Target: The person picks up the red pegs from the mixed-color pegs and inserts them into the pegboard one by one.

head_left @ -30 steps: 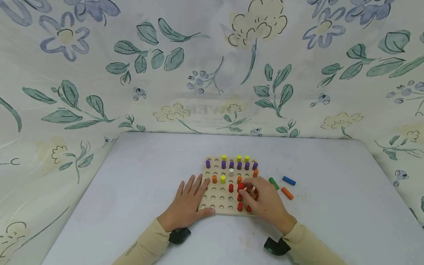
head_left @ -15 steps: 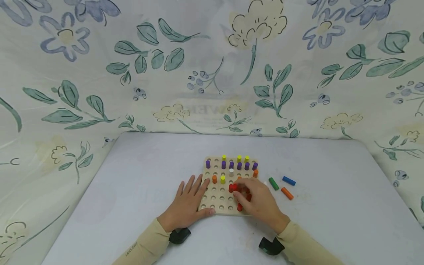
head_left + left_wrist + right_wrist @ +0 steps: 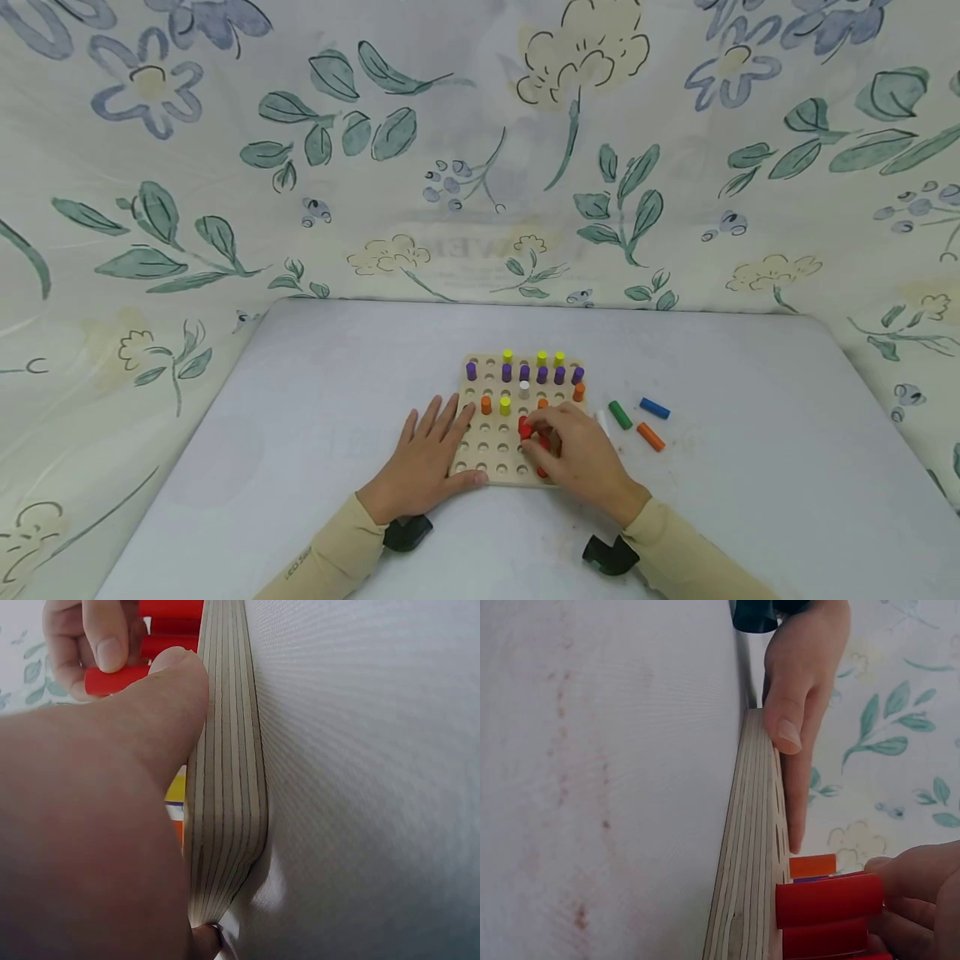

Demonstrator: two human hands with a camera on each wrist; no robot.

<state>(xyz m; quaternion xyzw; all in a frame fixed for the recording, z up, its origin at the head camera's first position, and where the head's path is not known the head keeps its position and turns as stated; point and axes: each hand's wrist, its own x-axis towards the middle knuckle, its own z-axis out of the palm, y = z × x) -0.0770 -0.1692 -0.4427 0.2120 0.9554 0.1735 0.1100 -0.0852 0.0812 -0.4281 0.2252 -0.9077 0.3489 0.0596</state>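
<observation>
My left hand (image 3: 416, 467) rests with spread fingers on the left edge of a wooden pegboard (image 3: 492, 459). In the left wrist view its thumb (image 3: 176, 675) lies along the board's near edge. Above the board, my right hand (image 3: 592, 462) pinches a red peg (image 3: 112, 680) between thumb and fingers. In the head view this peg is just in front of a standing red peg (image 3: 522, 422); its lower end is hidden. More red pegs (image 3: 829, 900) stand beneath and beside the right hand, partly covered by it.
Purple pegs (image 3: 524, 372) and yellow pegs (image 3: 542, 357) stand in the far rows, with a white peg (image 3: 524, 389) and orange pegs (image 3: 486, 405) nearer. Right of the board lie a green peg (image 3: 620, 415), a blue peg (image 3: 655, 409), an orange peg (image 3: 650, 437) and a white one.
The right hand has moved a little left across the board with the red peg, to just in front of the leftmost standing red peg. My left hand has stayed put.
</observation>
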